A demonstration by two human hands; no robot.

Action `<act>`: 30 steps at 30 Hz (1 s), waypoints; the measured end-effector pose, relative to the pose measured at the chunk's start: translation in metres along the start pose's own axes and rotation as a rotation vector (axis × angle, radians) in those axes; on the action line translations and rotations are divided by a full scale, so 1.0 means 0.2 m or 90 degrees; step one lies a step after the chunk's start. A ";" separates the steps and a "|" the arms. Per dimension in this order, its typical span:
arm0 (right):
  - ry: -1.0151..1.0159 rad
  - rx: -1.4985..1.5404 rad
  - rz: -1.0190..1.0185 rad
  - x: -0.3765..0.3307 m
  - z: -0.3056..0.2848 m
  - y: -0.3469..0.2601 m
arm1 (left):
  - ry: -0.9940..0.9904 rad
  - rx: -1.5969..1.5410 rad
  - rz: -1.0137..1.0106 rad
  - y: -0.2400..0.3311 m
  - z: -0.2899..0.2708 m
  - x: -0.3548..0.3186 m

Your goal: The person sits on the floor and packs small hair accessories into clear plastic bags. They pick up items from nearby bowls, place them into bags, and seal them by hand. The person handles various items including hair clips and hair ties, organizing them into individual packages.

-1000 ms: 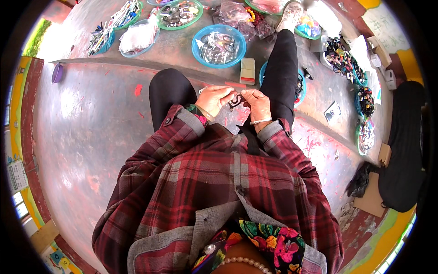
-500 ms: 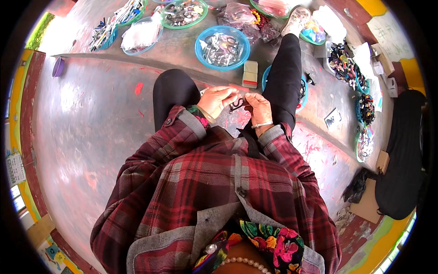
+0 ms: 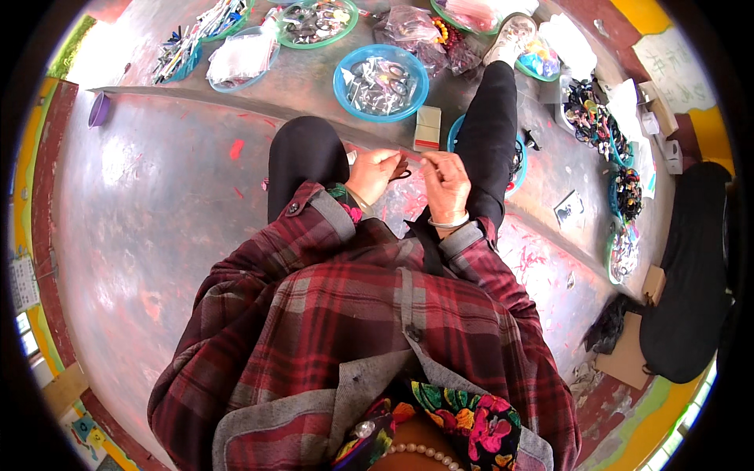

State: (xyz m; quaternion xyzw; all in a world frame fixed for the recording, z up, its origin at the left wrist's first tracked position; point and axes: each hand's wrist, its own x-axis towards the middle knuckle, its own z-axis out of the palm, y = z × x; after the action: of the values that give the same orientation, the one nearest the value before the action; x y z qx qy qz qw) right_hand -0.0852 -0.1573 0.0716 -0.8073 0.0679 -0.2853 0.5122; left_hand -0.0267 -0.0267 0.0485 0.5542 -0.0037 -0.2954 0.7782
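Both of my hands are raised close together between my knees. The fingers of my left hand point(image 3: 372, 175) are closed on a small black looped item point(image 3: 405, 174), mostly hidden behind them, so its kind is unclear. A hand's gap to the right, my right hand point(image 3: 448, 188) has its thumb and fingers drawn together in a pinch. Whatever may be between those fingertips is too small to make out. Beyond my hands stands a blue basin point(image 3: 343, 96) of small wrapped pieces, some with dark rings. A small tan and red box point(image 3: 427, 128) lies beside it.
Past my right leg is another blue basin point(image 3: 519, 171) with black items. Along the back are a green basin point(image 3: 317, 45), a clear bag pile point(image 3: 242, 60) and a tray of pens point(image 3: 179, 56). A small purple bowl point(image 3: 99, 110) sits far left. Black bundles point(image 3: 587, 112) lie right.
My hands have moved slightly apart. The black looped item, earlier spanning the gap between both hands, now shows only by my left fingers. My right fingers have risen a little.
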 end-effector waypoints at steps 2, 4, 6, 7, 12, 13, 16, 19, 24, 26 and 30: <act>-0.036 -0.069 -0.039 -0.02 0.02 0.03 | -0.028 0.133 0.085 0.01 0.03 -0.02; -0.057 -0.106 -0.047 -0.03 0.03 0.05 | -0.042 0.281 0.167 -0.01 0.02 -0.03; -0.072 -0.139 -0.069 -0.03 0.03 0.05 | -0.042 0.446 0.243 -0.05 -0.01 -0.02; -0.076 -0.146 -0.065 -0.03 0.03 0.05 | -0.051 0.460 0.259 -0.04 -0.01 -0.02; -0.094 -0.192 -0.063 -0.04 0.02 0.06 | -0.078 0.563 0.358 -0.06 -0.03 -0.01; -0.099 -0.191 -0.060 -0.05 0.03 0.06 | -0.080 0.590 0.368 -0.06 -0.03 -0.01; -0.118 -0.201 -0.056 -0.06 0.03 0.06 | -0.095 0.653 0.388 -0.05 -0.04 -0.02; -0.135 -0.231 -0.059 -0.06 0.02 0.05 | -0.121 0.659 0.405 -0.04 -0.04 -0.03; -0.130 -0.255 -0.045 -0.07 0.02 0.02 | -0.146 0.652 0.438 -0.06 -0.05 -0.03; -0.135 -0.268 -0.045 -0.07 0.02 0.03 | -0.154 0.665 0.441 -0.06 -0.05 -0.03; -0.148 -0.277 -0.034 -0.07 0.02 0.04 | -0.166 0.652 0.430 -0.08 -0.06 -0.03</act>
State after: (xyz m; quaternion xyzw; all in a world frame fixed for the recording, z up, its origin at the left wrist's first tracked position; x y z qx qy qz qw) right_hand -0.0931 -0.1516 0.0566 -0.9274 0.0466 -0.1828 0.3231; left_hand -0.0341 -0.0179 0.0326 0.7845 -0.4146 -0.0591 0.4574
